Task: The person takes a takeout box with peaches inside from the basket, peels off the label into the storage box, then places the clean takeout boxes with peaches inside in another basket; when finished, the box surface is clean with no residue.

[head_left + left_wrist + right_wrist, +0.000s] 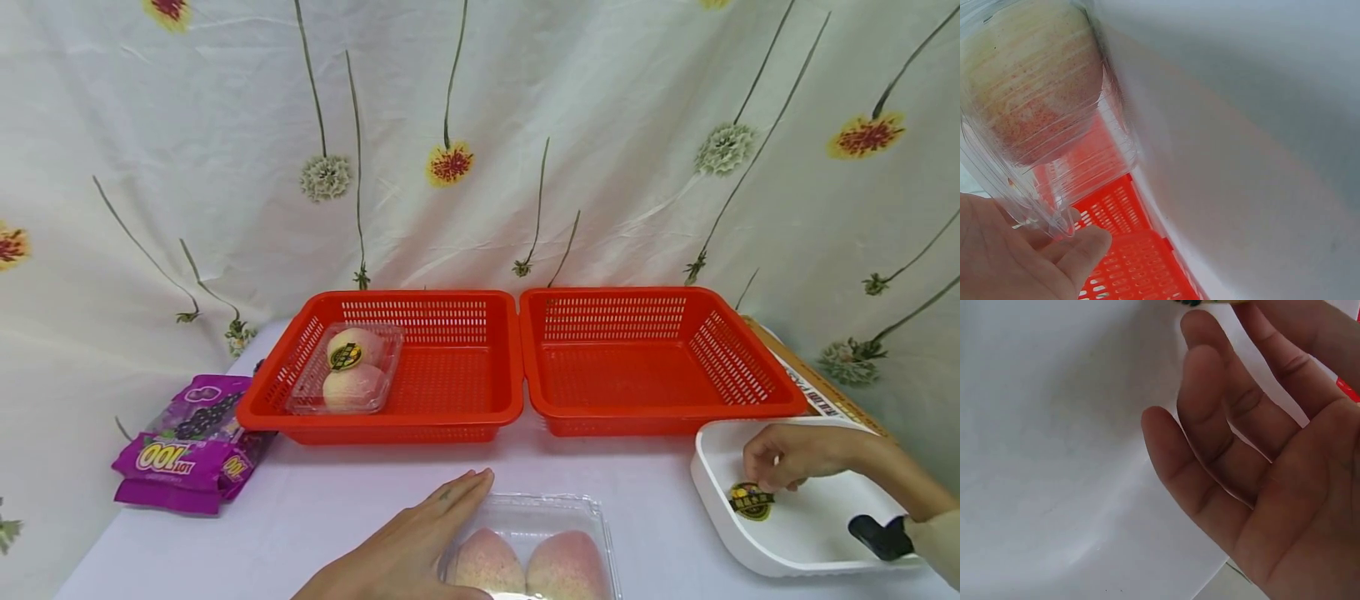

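A clear plastic box with two peaches sits at the table's near edge. My left hand rests along its left side, fingers straight and thumb spread toward the near side. In the left wrist view, those fingers touch the box's rim beside a peach. Over the white tray at the right, my right hand pinches the edge of a black and gold sticker between thumb and forefinger. Its other fingers are loosely bent in the right wrist view; the sticker's edge barely shows there.
Two red baskets stand side by side at the back. The left basket holds another boxed pair of peaches bearing a similar sticker; the right basket is beside it. Purple candy bags lie at left, and a printed carton lies behind the tray.
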`<action>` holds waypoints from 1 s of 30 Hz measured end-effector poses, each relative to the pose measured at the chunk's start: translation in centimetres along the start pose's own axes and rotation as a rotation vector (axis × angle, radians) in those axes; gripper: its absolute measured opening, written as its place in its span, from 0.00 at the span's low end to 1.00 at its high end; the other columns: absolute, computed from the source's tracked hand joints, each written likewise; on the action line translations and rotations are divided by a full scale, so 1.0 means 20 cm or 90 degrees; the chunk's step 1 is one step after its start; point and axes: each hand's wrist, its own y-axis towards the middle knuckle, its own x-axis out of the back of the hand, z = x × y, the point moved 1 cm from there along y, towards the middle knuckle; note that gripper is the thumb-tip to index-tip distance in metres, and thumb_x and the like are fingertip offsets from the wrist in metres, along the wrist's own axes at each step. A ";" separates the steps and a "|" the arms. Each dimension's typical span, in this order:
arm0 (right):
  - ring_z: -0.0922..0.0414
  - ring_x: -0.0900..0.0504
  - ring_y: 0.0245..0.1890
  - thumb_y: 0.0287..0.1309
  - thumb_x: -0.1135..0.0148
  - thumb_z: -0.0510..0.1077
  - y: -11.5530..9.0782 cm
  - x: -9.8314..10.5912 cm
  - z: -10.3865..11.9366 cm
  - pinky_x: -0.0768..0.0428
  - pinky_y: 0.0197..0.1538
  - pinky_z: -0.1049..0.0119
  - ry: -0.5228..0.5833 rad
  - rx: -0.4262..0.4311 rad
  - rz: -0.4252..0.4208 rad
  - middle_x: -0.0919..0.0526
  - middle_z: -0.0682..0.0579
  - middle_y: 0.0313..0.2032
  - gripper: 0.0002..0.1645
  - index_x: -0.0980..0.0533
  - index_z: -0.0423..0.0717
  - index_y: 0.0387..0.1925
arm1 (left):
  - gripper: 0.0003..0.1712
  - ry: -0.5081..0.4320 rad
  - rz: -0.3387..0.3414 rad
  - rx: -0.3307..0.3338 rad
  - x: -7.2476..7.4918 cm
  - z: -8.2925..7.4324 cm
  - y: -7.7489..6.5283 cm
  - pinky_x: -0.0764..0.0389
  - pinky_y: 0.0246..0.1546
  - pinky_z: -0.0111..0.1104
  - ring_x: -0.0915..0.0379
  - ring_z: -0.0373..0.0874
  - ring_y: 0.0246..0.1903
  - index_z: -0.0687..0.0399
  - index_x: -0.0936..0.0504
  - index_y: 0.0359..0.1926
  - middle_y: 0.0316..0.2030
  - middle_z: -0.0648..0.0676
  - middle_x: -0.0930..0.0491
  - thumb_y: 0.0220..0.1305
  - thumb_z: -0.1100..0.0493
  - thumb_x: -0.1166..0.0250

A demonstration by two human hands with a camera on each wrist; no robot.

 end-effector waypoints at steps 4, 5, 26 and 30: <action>0.64 0.32 0.20 0.56 0.43 0.31 0.01 0.00 -0.01 0.35 0.22 0.75 -0.006 -0.018 -0.005 0.28 0.54 0.22 0.02 0.24 0.36 0.31 | 0.62 -0.003 -0.003 0.000 0.00 0.00 0.00 0.34 0.62 0.54 0.52 0.45 0.72 0.45 0.54 0.76 0.74 0.44 0.52 0.49 0.20 0.45; 0.64 0.32 0.20 0.56 0.43 0.31 0.01 0.00 -0.01 0.36 0.22 0.75 -0.006 -0.019 -0.003 0.29 0.55 0.22 0.02 0.24 0.36 0.32 | 0.62 -0.003 -0.003 0.000 0.00 0.00 0.00 0.34 0.62 0.54 0.52 0.45 0.72 0.45 0.54 0.76 0.74 0.44 0.52 0.49 0.20 0.45; 0.68 0.28 0.31 0.63 0.42 0.44 -0.10 -0.01 0.12 0.23 0.32 0.71 -0.238 -0.017 -0.139 0.21 0.59 0.35 0.08 0.20 0.47 0.40 | 0.61 -0.018 0.001 0.000 0.00 -0.01 -0.01 0.35 0.62 0.54 0.54 0.44 0.72 0.42 0.55 0.76 0.74 0.42 0.53 0.49 0.21 0.44; 0.68 0.27 0.32 0.63 0.41 0.47 -0.13 -0.05 0.25 0.24 0.32 0.72 -0.307 -0.041 -0.235 0.19 0.58 0.37 0.11 0.19 0.46 0.42 | 0.60 -0.029 0.008 0.002 0.00 -0.01 -0.01 0.36 0.63 0.55 0.54 0.43 0.72 0.41 0.55 0.76 0.74 0.41 0.53 0.49 0.21 0.44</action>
